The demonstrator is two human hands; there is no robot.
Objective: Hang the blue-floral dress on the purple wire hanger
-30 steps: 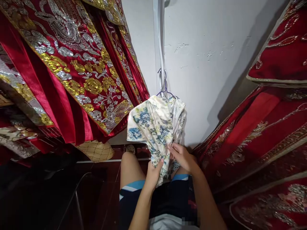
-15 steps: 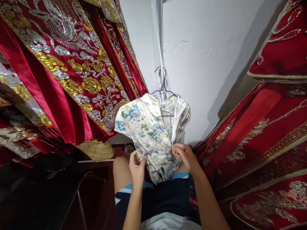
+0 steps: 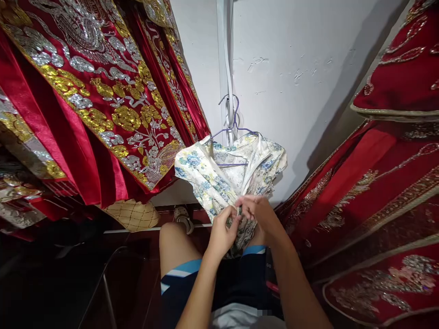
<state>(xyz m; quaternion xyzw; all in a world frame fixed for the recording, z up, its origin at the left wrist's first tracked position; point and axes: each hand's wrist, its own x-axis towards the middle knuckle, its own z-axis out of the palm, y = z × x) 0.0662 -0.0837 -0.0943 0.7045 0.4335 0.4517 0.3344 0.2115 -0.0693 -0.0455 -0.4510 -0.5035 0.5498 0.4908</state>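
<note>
A white garment with blue and yellow flowers (image 3: 206, 176) hangs by its shoulders on a purple wire hanger (image 3: 235, 123). Its neckline is spread, and the hanger's lower bar shows inside the opening. Both hands meet at the front edges below the neckline. My left hand (image 3: 224, 228) pinches the cloth between thumb and fingers. Just right of it, my right hand (image 3: 255, 210) has its fingers closed on the other front edge. Part of the lower garment is hidden behind the hands and hangs between the knees.
Red embroidered garments with gold and silver sequins (image 3: 126, 119) hang at the left. More red beaded garments (image 3: 370, 183) hang at the right. A white strap (image 3: 224, 59) runs down the pale wall (image 3: 291, 55). A shoe (image 3: 183, 219) stands on the floor beyond the knees.
My left hand has moved right and up from the garment's left side to meet my right hand, which has shifted slightly left. The garment's left front has swung outward, and the neckline is wider.
</note>
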